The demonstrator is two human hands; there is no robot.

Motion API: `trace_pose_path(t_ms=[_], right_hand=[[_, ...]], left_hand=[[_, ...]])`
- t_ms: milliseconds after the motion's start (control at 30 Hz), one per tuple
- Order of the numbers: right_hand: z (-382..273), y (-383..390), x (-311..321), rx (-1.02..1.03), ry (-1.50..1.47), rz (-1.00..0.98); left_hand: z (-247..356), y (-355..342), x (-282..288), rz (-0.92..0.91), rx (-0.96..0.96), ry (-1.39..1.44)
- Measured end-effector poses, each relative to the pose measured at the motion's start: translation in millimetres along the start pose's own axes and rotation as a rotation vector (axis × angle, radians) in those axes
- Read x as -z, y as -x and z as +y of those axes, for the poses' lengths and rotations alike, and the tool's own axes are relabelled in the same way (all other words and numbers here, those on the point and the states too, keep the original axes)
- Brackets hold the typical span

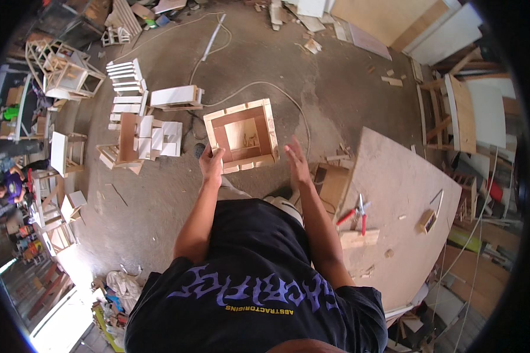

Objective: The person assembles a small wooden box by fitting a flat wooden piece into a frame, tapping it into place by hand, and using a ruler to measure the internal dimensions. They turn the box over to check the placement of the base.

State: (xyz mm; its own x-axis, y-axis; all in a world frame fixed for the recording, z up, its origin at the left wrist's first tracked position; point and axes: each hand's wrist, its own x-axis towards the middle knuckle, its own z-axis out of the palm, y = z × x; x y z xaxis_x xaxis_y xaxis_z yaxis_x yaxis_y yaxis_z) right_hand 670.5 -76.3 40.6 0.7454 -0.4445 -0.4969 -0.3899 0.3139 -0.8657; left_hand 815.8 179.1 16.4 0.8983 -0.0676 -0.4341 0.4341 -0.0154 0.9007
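A square, open-topped wooden box [271,130] of pale wood is held up in front of me, tilted so that its brown inner walls and pale bottom show. Dark marks are on that bottom. My left hand [211,165] grips the box at its near left corner, with the thumb over the rim. My right hand [298,162] is open beside the right wall, fingers stretched out and a small gap between them and the wood.
To my right stands a worktable [388,182] with red-handled pliers [353,215], a wood offcut [359,238] and a small wooden block [428,221]. White wooden pieces [153,136] lie ahead left. A cable [285,91] crosses the floor. Another person [10,187] is at far left.
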Motion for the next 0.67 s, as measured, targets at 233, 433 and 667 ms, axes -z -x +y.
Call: trace_pose_path(t_ms=[233, 433, 667], right_hand=[[1.6, -124.6, -186.6, 0.220, -0.118, -0.257], [41.6, -243.9, -337.8, 0.127, -0.014, -0.177], [106.8, -395.5, -471.0, -0.142, 0.363, 0.082]], left_hand=[[47.2, -145.9, 88.1, 0.050, -0.018, -0.549], [38.5, -308.6, 165.5, 0.041, -0.099, -0.621], [-50.8, -512.8, 227.7, 0.042, 0.157, -0.748]])
